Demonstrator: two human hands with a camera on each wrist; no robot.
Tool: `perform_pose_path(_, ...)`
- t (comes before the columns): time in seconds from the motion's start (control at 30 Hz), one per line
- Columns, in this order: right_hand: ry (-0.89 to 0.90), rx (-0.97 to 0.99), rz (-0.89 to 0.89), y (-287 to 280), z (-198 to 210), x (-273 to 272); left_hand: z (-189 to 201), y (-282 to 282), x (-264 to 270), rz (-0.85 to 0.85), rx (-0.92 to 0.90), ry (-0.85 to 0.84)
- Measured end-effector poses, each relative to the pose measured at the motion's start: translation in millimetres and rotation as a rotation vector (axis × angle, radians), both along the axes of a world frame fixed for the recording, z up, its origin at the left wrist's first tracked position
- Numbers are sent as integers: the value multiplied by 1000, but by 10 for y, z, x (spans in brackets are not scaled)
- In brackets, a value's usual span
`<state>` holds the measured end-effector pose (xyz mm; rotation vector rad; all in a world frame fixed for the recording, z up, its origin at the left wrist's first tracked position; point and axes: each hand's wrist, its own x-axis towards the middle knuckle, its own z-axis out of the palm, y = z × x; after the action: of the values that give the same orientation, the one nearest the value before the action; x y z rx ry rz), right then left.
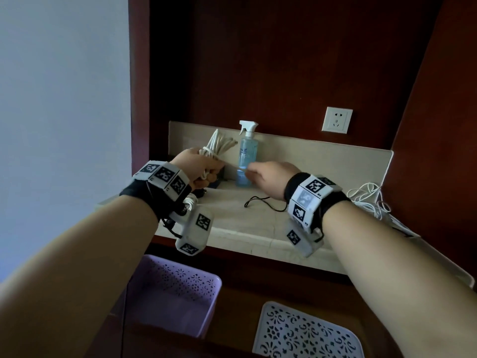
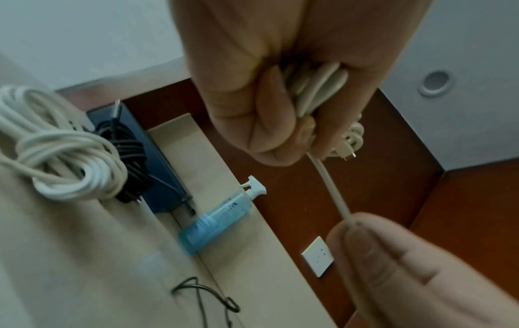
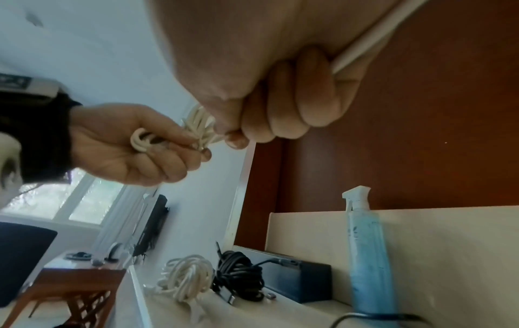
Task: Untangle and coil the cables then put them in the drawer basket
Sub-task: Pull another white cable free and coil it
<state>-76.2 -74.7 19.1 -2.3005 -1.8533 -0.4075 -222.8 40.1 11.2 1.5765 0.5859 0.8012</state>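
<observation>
Nearest, along the bottom edge of the head view: a lavender basket [image 1: 178, 293] at lower left, a white perforated basket [image 1: 307, 332] at lower centre. Above these, the pale counter [image 1: 247, 233], with a thin black cord [image 1: 260, 201] at mid-frame and a loose white cable [image 1: 366, 197] heaped at the right edge.

Over the counter, centre left, the left hand [image 1: 200, 167], fingers curled tight round a coiled white cable bundle [image 1: 219, 146] held clear of the surface. Just right of it, the right hand [image 1: 271, 177], pinching one strand [image 1: 236, 167] of that bundle, taut and straight between both hands.

At the left of the left wrist view, a second white coil [image 2: 56, 155] and a black coil [image 2: 129, 151] beside a dark blue box [image 2: 160, 159].

Farther back, a blue spray bottle [image 1: 247, 156] upright against the backsplash [image 1: 309, 156]. To its upper right, a white wall socket [image 1: 336, 120].
</observation>
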Motion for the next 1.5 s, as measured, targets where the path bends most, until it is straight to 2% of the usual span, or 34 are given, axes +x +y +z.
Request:
perform_pose_path(0.17, -185, 11, -10, -26, -12, 11, 86, -26, 32, -62, -139, -152)
perform_pose_path(0.23, -285, 15, 13, -51, 6, 7, 71, 1, 50, -29, -124, -136)
perform_pose_path(0.3, -498, -17, 40, -95, 35, -62, 17, 8, 56, 39, -7, -11)
perform_pose_path(0.37, -687, 43, 90, -146, 68, -202, -18, -17, 79, 81, 158, 183)
perform_pose_path(0.47, -797, 138, 233, -179, 186, -433, -42, -121, 142, 100, 449, 435)
perform_pose_path(0.5, -818, 161, 279, -161, 238, -466, -59, -152, 160, 116, 595, 523)
perform_pose_path(0.57, -784, 131, 353, -150, 365, -476, -80, -228, 164, 112, 873, 649)
perform_pose_path(0.6, -751, 98, 358, -156, 430, -470, -105, -250, 150, 93, 923, 671)
perform_pose_path(0.7, -638, -30, 283, -162, 570, -326, -166, -298, 65, 18, 923, 609)
perform_pose_path(0.87, -238, -62, 295, -85, 516, -118, -178, -389, -17, -135, 983, 629)
perform_pose_path(0.97, 83, -47, 314, -11, 368, -59, -135, -452, -90, -188, 914, 525)
perform_pose_path(1.03, 362, 49, 341, 40, 268, -26, -84, -461, -133, -165, 790, 387)
perform_pose_path(1.07, 415, 96, 329, 60, 216, -3, -60, -453, -146, -124, 733, 317)
perform_pose_path(1.13, 346, 157, 252, 77, 101, 23, -3, -445, -180, -52, 640, 205)
perform_pose_path(1.23, 290, 184, 251, 69, -74, -6, 42, -392, -163, -28, 478, 115)
perform_pose_path(1.3, 253, 127, 220, 111, -169, 4, 42, -345, -130, -64, 283, -14)
perform_pose_path(1.37, 301, 69, 197, 109, -238, 7, 57, -298, -99, -79, 148, -152)
perform_pose_path(1.43, 301, -39, 165, 66, -287, 33, 69, -212, -91, -55, 95, -212)
perform_pose_path(1.5, 173, -121, 71, 1, -323, 64, 70, -98, -85, 14, 79, -187)
